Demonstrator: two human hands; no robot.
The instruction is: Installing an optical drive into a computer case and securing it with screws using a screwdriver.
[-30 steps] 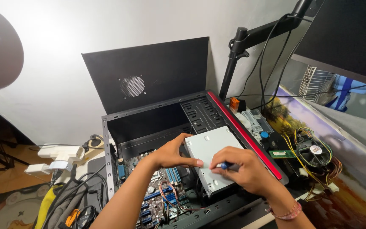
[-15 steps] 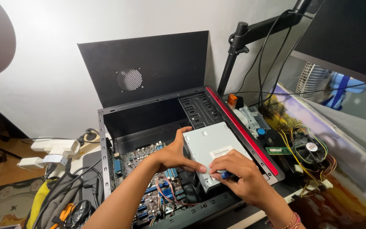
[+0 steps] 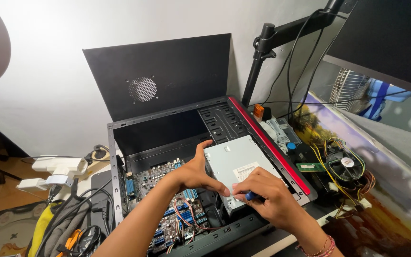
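A: Where is the drive kept?

B: In the open computer case, beside the red edge. It is steadied by the left hand, thumb and fingers open against its side.

A: And the right hand?

B: It is closed around a blue-handled screwdriver. The tool should be held square and turned gently.
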